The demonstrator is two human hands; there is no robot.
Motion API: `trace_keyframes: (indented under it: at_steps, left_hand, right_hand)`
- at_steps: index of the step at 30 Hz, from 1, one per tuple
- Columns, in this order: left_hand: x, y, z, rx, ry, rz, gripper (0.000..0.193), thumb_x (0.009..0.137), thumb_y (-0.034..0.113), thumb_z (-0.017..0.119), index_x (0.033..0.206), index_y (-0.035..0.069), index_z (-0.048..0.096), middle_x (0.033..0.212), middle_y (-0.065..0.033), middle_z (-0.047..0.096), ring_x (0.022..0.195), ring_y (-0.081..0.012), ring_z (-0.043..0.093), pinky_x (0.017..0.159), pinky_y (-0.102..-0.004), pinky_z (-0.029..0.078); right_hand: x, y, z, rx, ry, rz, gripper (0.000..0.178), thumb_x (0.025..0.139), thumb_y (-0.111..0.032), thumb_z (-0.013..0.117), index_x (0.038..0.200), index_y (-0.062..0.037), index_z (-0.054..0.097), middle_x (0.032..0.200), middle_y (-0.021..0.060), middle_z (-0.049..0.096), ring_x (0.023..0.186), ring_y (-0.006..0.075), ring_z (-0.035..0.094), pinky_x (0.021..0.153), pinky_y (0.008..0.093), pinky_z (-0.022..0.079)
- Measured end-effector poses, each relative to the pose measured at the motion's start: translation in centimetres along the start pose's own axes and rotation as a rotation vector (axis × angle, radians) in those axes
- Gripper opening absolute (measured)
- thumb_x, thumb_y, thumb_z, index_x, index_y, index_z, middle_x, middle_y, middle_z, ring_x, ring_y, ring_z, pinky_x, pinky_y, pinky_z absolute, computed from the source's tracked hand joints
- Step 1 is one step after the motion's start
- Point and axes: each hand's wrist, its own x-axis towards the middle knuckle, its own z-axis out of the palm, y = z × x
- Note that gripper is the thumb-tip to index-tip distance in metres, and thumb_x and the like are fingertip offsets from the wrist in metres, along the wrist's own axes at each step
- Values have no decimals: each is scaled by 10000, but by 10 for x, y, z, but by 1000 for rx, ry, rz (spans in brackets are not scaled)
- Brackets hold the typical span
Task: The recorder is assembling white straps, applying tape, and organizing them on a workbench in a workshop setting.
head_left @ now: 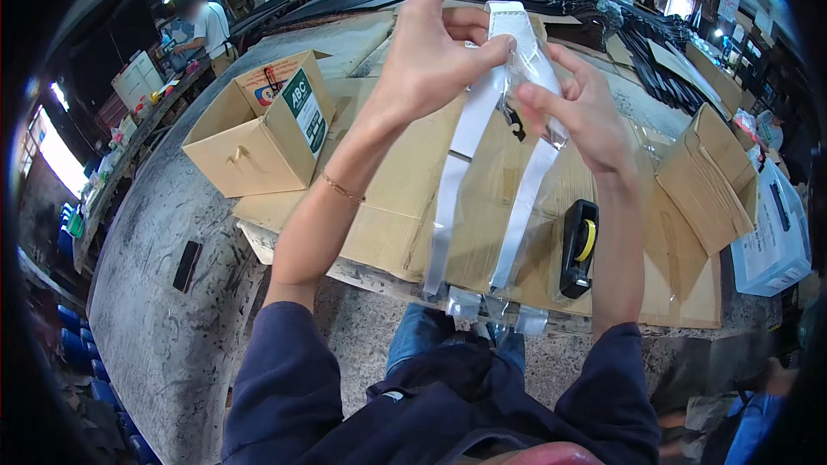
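Observation:
My left hand (435,56) and my right hand (579,112) are raised above the table, both gripping the top of a long clear plastic bag (491,207). Inside the bag are two long white strips (461,159) and a small black part (515,123). The left fingers pinch the bag's white upper end (508,21); the right fingers hold its side just below. The bag hangs down to the table's near edge, its lower end folded over the flattened cardboard sheet (388,198) on the table.
An open cardboard box (258,125) stands at the left. A black tape dispenser with a yellow roll (580,245) lies at the right, beside another cardboard box (706,176) and a pale bin (775,237). Black strips (655,60) are piled behind. A person (202,30) works far left.

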Motion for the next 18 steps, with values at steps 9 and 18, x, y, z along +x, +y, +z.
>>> trace_keyframes:
  at_steps: [9,18]
  left_hand:
    - [4,25,-17,79,7,-72,396,773,-7,641,1113,22,439,861,-77,660,799,-120,641,627,-230,509]
    - [-3,28,-28,567,94,101,410,715,111,725,1082,6,575,893,-113,692,777,-175,652,745,-302,525]
  right_hand:
    - [18,-13,23,29,159,-438,528,787,-165,750,1190,80,514,923,123,681,804,153,635,708,255,495]
    - [38,-5,18,59,30,-314,577,744,-84,772,1233,46,495,865,110,682,793,101,624,702,215,485]
